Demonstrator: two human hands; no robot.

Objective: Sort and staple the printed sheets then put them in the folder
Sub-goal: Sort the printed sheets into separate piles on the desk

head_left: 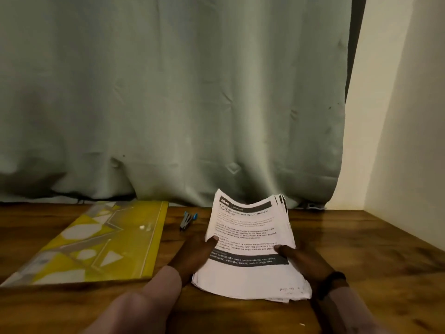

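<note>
A stack of printed sheets (250, 239) is lifted off the wooden table, its far end curling upward. My left hand (192, 254) grips the stack's left edge, thumb on top of the page. My right hand (301, 259) grips the right edge, thumb also on top, with a dark band on that wrist. A closed yellow folder (96, 242) with a grey and white geometric pattern lies flat on the table to the left. Between folder and sheets lies a small stapler (188, 220) with blue parts.
The wooden table (361, 249) runs up to a grey-green curtain (168, 92) at the back. A pale wall (404, 116) closes the right side. A small white scrap (301, 324) lies on the table near the front edge.
</note>
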